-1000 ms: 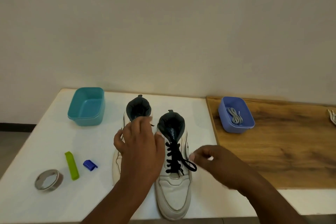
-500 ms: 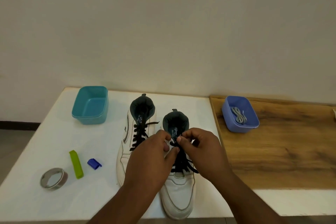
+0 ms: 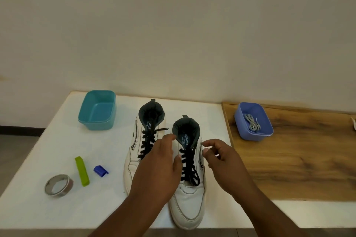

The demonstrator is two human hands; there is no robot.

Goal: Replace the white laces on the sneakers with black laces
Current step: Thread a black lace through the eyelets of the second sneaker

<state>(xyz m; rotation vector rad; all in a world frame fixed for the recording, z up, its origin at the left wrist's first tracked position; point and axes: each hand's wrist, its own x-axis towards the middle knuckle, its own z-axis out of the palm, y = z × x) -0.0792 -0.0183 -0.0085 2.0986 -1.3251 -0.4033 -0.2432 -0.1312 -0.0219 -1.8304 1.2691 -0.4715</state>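
where a pale wall meets it, white table (image 3: 48, 146), wooden board (image 3: 300, 159) alongside, left hand (image 3: 156, 169) relaxed, right hand (image 3: 225, 161) loosely curled, empty

A teal rectangular plastic tub (image 3: 97, 110) stood at the white table's (image 3: 38, 159) far left. Nearer lay a lime-green plastic bar (image 3: 82, 171), a small blue plastic clip (image 3: 100, 170) and a silvery tape roll (image 3: 58, 185).

A single head-worn camera looks forward and down from above the near edge of the white table (image 3: 48, 140), close over it, facing the far edge and the wall (image 3: 173, 25) behind.
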